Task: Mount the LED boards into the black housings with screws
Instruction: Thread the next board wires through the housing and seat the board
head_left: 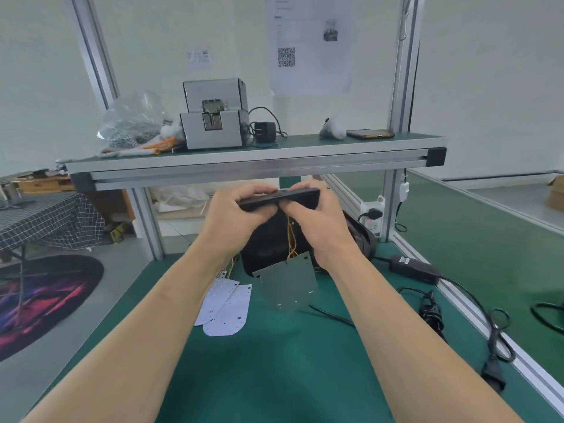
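Note:
Both hands hold a flat black housing (279,199) edge-on above the green bench. My left hand (236,216) grips its left end and my right hand (320,222) grips its right end. Orange and yellow wires (290,236) run down from it to a grey LED board (287,283) that hangs tilted below, its back toward me. A second black housing (268,245) stands behind the wires. Two white LED boards (225,308) lie flat on the mat to the left.
A screw feeder machine (213,117) and a bag of screws (131,123) sit on the raised shelf (253,154), with a phone (370,134). A black power adapter (415,268) and cables (494,337) lie at the right. A power strip (372,216) hangs on the frame post.

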`<state>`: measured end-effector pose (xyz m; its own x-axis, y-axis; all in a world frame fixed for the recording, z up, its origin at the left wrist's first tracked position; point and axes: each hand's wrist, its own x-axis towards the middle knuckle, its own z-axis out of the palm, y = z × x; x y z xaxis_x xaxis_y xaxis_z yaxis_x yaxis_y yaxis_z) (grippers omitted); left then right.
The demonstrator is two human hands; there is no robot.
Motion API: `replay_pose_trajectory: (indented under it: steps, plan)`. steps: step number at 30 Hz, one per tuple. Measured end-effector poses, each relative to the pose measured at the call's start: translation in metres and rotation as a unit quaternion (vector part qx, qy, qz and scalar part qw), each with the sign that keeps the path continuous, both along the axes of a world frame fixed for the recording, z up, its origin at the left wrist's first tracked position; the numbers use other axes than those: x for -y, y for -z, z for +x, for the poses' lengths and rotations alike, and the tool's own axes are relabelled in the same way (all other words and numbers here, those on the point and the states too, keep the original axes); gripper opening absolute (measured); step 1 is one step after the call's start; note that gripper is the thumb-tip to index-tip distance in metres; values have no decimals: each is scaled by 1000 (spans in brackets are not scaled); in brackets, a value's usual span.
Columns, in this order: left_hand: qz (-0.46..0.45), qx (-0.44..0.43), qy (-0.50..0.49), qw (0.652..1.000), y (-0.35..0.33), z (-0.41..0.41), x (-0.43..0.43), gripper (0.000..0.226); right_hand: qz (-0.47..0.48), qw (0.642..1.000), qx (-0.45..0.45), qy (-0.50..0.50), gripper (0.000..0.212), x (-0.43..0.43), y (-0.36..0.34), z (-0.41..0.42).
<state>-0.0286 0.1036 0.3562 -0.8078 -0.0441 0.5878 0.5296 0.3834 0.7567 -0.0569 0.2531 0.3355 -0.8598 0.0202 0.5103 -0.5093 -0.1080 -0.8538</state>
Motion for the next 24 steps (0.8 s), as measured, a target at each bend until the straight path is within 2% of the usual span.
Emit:
replay_pose_trajectory:
  steps: [9,13,17,24]
  plan:
    - [-46,19,-20,999,3,-1,0,36,11,996,64,57,26,10,0,-12]
    - [-111,9,-40,993,2,1,0,38,25,989,107,94,43,15,4,-14]
    - [-137,14,-44,990,8,2,-5,39,95,976,88,175,36,14,9,-11]
    - [-174,4,-62,983,16,1,-9,37,115,972,111,170,33,9,17,-10]
